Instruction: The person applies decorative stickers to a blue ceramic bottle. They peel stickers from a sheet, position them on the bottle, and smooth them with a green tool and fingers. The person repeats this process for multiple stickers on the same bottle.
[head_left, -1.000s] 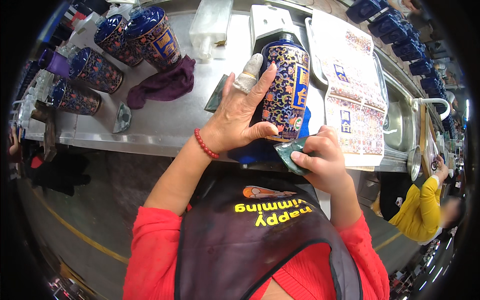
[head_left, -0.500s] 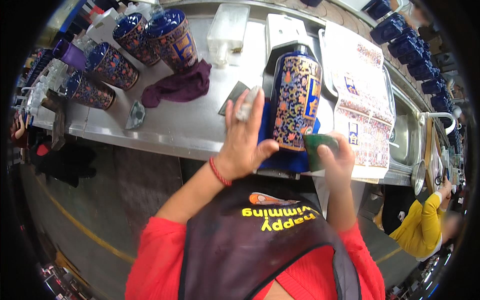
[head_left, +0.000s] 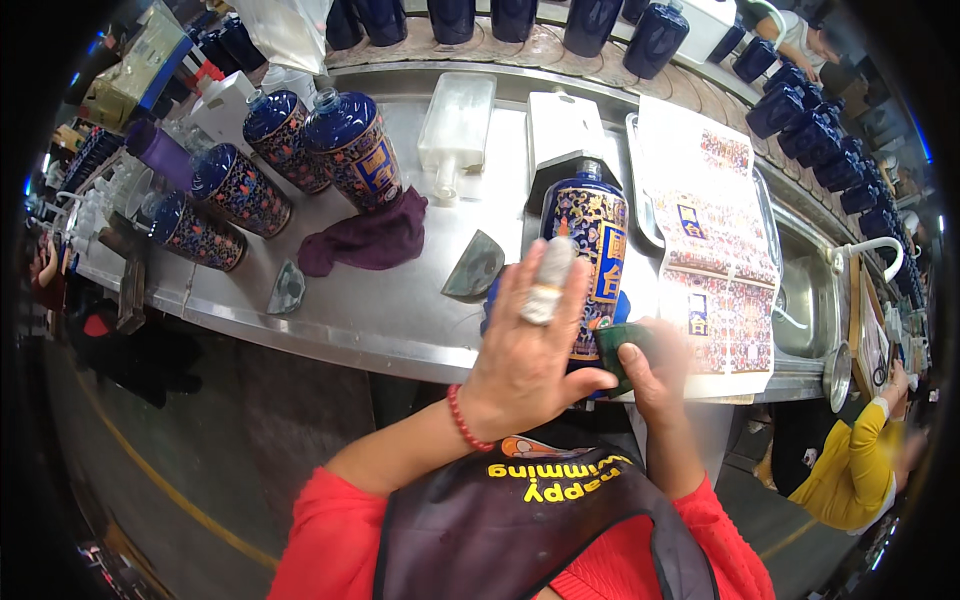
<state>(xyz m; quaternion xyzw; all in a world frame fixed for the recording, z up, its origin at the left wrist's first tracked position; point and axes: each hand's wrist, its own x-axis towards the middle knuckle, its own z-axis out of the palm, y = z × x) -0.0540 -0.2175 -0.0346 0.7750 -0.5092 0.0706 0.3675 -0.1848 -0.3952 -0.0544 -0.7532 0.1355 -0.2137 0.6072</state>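
Note:
A dark blue bottle with a colourful floral wrap [head_left: 588, 208] lies in front of me, its neck pointing away, on a blue cloth [head_left: 492, 306]. My left hand [head_left: 535, 345] is stretched flat over the bottle's left side, fingers straight, with whitish wrapping on one finger; whether the palm touches it I cannot tell. At the bottle's near right edge, my right hand [head_left: 655, 375] pinches a green flat scraper [head_left: 617, 352] against or close to the wrap. Motion blurs the back of that hand.
Printed floral sheets [head_left: 715, 330] lie right of the bottle, beside a sink [head_left: 808, 290]. Several decorated bottles [head_left: 352, 140], a purple cloth [head_left: 372, 236], a grey-green scraper [head_left: 474, 266] and a clear bottle [head_left: 458, 125] are leftward. Plain blue bottles [head_left: 655, 40] line the back. A person in yellow [head_left: 845, 465] works at right.
My left hand has moved right, from beside the bottle to over its left side. The right hand keeps the scraper near the bottle's near edge. The whole view has tilted upward.

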